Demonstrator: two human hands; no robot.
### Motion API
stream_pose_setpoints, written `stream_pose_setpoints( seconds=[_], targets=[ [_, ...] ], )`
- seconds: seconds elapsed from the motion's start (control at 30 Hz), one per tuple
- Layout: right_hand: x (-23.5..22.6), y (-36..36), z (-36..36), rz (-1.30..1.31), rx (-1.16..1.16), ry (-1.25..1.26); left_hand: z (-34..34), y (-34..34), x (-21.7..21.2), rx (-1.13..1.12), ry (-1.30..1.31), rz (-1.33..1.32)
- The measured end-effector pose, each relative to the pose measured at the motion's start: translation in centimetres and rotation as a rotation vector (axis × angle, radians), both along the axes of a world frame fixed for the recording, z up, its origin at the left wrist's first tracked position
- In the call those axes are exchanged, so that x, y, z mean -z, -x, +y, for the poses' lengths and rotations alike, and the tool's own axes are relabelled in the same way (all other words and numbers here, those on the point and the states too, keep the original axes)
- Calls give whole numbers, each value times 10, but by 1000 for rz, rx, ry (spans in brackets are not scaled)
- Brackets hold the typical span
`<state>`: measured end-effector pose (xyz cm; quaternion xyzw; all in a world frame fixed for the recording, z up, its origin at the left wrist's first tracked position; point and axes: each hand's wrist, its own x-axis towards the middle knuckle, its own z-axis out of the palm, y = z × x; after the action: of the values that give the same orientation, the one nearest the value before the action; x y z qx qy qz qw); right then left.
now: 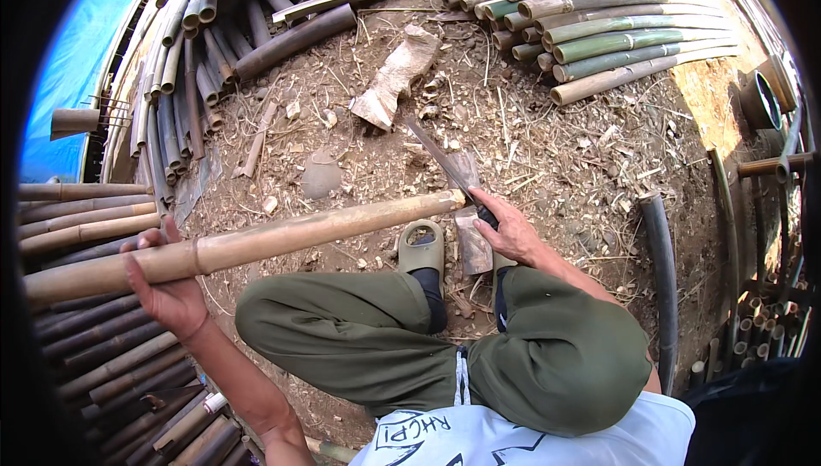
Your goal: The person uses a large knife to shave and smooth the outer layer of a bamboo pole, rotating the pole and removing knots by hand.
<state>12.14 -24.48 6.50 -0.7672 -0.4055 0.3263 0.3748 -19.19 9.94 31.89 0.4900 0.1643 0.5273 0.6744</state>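
Observation:
A long tan bamboo pole (282,239) slants across in front of me, its near-left part resting in my left hand (167,282). The fingers of that hand curl round the pole from below. My right hand (510,228) is closed on the dark handle of a long-bladed knife (442,155), its blade pointing away to the upper left. The pole's right end lies right beside the knife and my right fingers. Under both is a flat wooden block (473,244) on the ground between my feet.
A pale chopped log (398,77) lies ahead among wood chips. Bamboo poles are stacked at the far right (633,34), far left (184,64) and near left (111,329). A dark pole (660,278) lies at my right. My sandal (422,248) is close to the block.

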Motion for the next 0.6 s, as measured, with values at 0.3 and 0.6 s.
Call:
stream_pose_setpoints(
  seconds=[0.3,0.6],
  targets=[
    [43,2,-24,-3,-82,117,-117,-81,2,72,-289,-2],
    [14,4,-36,67,39,4,-179,-107,-15,0,-291,73]
  ],
)
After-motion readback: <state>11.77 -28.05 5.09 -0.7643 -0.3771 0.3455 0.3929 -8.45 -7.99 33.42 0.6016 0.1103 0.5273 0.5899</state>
